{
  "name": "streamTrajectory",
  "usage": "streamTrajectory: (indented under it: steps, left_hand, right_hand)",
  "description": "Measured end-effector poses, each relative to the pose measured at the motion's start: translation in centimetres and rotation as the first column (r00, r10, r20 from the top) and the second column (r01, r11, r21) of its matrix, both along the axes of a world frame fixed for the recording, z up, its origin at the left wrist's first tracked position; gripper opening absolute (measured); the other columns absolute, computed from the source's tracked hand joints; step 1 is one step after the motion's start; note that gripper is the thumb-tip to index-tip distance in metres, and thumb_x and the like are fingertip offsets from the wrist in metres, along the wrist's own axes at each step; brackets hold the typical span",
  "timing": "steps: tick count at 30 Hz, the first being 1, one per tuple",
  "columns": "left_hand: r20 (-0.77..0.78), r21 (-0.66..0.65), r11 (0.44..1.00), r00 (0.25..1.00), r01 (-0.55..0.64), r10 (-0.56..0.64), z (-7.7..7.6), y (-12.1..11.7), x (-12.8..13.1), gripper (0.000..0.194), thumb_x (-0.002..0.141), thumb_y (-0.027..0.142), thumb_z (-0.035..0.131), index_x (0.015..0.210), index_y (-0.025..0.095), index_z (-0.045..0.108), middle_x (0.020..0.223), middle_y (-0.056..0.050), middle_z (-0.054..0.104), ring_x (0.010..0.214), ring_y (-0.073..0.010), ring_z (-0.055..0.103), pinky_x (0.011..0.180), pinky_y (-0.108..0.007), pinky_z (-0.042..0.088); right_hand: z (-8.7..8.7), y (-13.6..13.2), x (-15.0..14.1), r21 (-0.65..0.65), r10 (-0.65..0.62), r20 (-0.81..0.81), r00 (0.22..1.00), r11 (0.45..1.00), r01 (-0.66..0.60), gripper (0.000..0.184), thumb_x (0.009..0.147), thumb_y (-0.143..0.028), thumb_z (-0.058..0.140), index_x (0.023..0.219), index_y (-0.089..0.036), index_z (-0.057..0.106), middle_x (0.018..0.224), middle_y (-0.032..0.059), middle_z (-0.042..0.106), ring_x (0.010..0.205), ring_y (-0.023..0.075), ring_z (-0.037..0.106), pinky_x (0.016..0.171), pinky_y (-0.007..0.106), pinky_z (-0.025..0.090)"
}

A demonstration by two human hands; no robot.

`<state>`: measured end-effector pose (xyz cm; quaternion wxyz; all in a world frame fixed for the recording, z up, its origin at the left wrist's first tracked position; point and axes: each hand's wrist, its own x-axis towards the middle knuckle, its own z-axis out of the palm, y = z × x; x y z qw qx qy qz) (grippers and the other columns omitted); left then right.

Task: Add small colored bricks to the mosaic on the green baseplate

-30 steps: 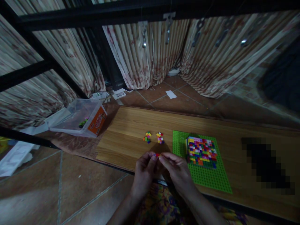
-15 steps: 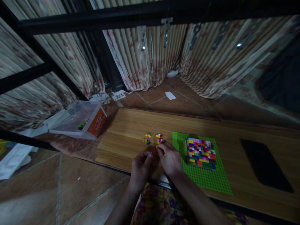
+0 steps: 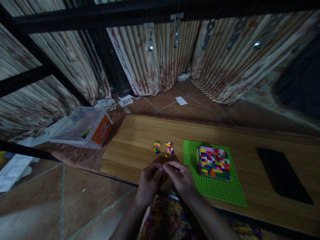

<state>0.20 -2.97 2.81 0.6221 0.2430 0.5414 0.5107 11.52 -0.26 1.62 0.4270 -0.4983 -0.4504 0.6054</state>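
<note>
My left hand [image 3: 149, 178] is closed in a pinch just above the near edge of the wooden board. My right hand [image 3: 182, 176] is also pinched, its fingertips meeting those of the left. A toy brick, red a moment ago in the left fingers, is now mostly hidden between them. Beyond the hands lie two small groups of loose coloured toy bricks, a left group [image 3: 156, 147] and a right group [image 3: 170, 148]. A single yellow brick [image 3: 166, 155] sits close to the right group. To the right, a multicoloured brick block [image 3: 214, 161] stands on a green baseplate [image 3: 220, 193].
A black flat slab [image 3: 283, 175] lies on the right of the wooden board [image 3: 140, 130]. A clear plastic bin [image 3: 82, 128] with an orange label stands off its left end. Curtains [image 3: 142, 63] and a dark metal frame [image 3: 100, 21] rise behind, over a tiled floor.
My right hand has drawn back from the loose bricks to meet my left fingertips, leaving the yellow brick on the board. The red brick in my left fingers is now covered.
</note>
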Motion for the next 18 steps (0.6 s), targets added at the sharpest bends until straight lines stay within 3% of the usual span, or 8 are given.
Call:
streamTrajectory:
  steps: [3, 5, 7, 9, 11, 13, 15, 18]
  left_hand:
    - [-0.023, 0.004, 1.0, 0.999, 0.029, -0.029, 0.0, -0.1, -0.1, 0.031, 0.069, 0.041, 0.073, 0.076, 0.014, 0.06, 0.058, 0.003, 0.054, 0.048, -0.0061, 0.045, 0.045, -0.016, 0.033]
    - [-0.051, 0.013, 0.999, 0.998, 0.042, -0.041, -0.2, 0.0, -0.2, 0.03, 0.07, 0.041, 0.072, 0.077, 0.014, 0.061, 0.057, 0.003, 0.055, 0.048, -0.0063, 0.045, 0.045, -0.017, 0.033]
    - [-0.129, 0.045, 0.998, 0.991, 0.037, -0.031, -0.4, 0.2, -0.4, 0.028, 0.072, 0.04, 0.07, 0.077, 0.014, 0.062, 0.058, 0.003, 0.056, 0.049, -0.0074, 0.047, 0.047, -0.018, 0.035]
    - [-0.315, 0.1, 0.994, 0.949, 0.034, -0.001, -0.5, 0.6, -0.9, 0.022, 0.075, 0.037, 0.067, 0.078, 0.015, 0.064, 0.063, 0.001, 0.06, 0.055, -0.0098, 0.052, 0.053, -0.02, 0.04]
    - [-0.557, 0.164, 0.984, 0.829, 0.067, 0.036, -0.6, 1.3, -1.4, 0.014, 0.079, 0.03, 0.063, 0.079, 0.017, 0.066, 0.072, -0.001, 0.065, 0.066, -0.0127, 0.058, 0.062, -0.023, 0.044]
    - [-0.739, 0.208, 0.968, 0.671, 0.137, 0.064, -0.7, 2.1, -1.8, 0.01, 0.081, 0.024, 0.06, 0.081, 0.018, 0.066, 0.08, -0.003, 0.067, 0.076, -0.015, 0.062, 0.072, -0.025, 0.045]
    - [-0.835, 0.218, 0.954, 0.546, 0.206, 0.073, -0.9, 2.8, -2.1, 0.01, 0.082, 0.021, 0.057, 0.083, 0.018, 0.066, 0.084, -0.004, 0.068, 0.079, -0.0161, 0.063, 0.075, -0.027, 0.045]
    - [-0.896, 0.202, 0.942, 0.439, 0.27, 0.066, -1.4, 3.5, -2.1, 0.01, 0.083, 0.018, 0.054, 0.085, 0.019, 0.064, 0.086, -0.005, 0.068, 0.081, -0.0167, 0.063, 0.075, -0.027, 0.046]
  right_hand:
    - [0.0, 0.0, 0.0, -0.091, -0.006, -0.072, 0.997, 0.996, -0.001, 0.027, 0.073, -0.043, 0.068, 0.075, -0.016, 0.071, 0.05, -0.0037, 0.055, 0.042, 0.0073, 0.044, 0.042, 0.02, 0.034]
    - [-0.1, 0.1, 0.1, -0.11, -0.01, -0.067, 0.998, 0.994, 0.002, 0.028, 0.073, -0.043, 0.068, 0.077, -0.016, 0.071, 0.051, -0.0032, 0.056, 0.042, 0.0075, 0.043, 0.042, 0.02, 0.034]
    - [-0.3, 0.4, 0.3, -0.034, -0.025, 0.012, 1.0, 0.999, 0.025, 0.025, 0.074, -0.041, 0.067, 0.08, -0.017, 0.071, 0.061, 0.0003, 0.064, 0.051, 0.0113, 0.053, 0.048, 0.023, 0.042]
    - [-0.4, 1.0, 0.7, 0.122, -0.065, 0.161, 0.985, 0.991, 0.046, 0.021, 0.077, -0.037, 0.064, 0.087, -0.019, 0.071, 0.077, 0.0037, 0.07, 0.068, 0.0165, 0.063, 0.063, 0.027, 0.049]
    - [-0.6, 1.7, 1.1, 0.287, -0.114, 0.342, 0.933, 0.958, 0.012, 0.019, 0.081, -0.031, 0.058, 0.091, -0.021, 0.071, 0.088, 0.0051, 0.071, 0.08, 0.019, 0.066, 0.074, 0.031, 0.05]
    - [-0.7, 2.4, 1.4, 0.398, -0.155, 0.5, 0.852, 0.915, -0.068, 0.02, 0.084, -0.025, 0.053, 0.091, -0.021, 0.071, 0.088, 0.0054, 0.071, 0.081, 0.0193, 0.066, 0.076, 0.032, 0.05]
    - [-1.0, 3.0, 1.5, 0.462, -0.189, 0.595, 0.781, 0.876, -0.14, 0.022, 0.084, -0.02, 0.049, 0.09, -0.022, 0.071, 0.087, 0.0054, 0.07, 0.081, 0.0194, 0.066, 0.076, 0.032, 0.05]
    - [-1.4, 3.4, 1.5, 0.509, -0.215, 0.642, 0.736, 0.838, -0.199, 0.025, 0.083, -0.015, 0.048, 0.094, -0.022, 0.069, 0.093, 0.0057, 0.071, 0.086, 0.0198, 0.066, 0.08, 0.033, 0.051]
